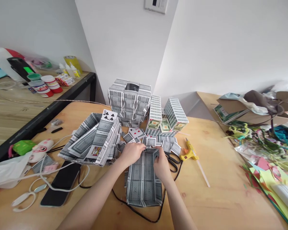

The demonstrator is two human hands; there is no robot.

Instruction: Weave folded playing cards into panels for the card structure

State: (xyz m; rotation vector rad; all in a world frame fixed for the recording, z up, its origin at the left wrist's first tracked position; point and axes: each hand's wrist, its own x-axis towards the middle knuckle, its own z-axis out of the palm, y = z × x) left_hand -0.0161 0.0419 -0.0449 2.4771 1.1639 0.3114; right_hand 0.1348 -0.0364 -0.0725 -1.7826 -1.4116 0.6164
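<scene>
An open tray made of patterned playing cards (142,179) lies on the wooden table in front of me. At its far edge, my left hand (133,153) pinches the rim with bent fingers. My right hand (161,163) closes on the far right corner of the same tray, thumb and fingers together. Loose cards (136,133) are scattered just beyond both hands. To the left stands a larger card box (93,140) with loose cards inside, a nine of clubs on top. A yellow glue gun (190,152) and black scissors (172,161) rest to the right of the tray.
Behind the tray stand a card structure (130,102) and stacked card packs (175,113). A black cable (144,218) loops around the tray. At left are a phone (61,183) and white cords. Cardboard boxes (254,111) and coloured scraps lie at far right.
</scene>
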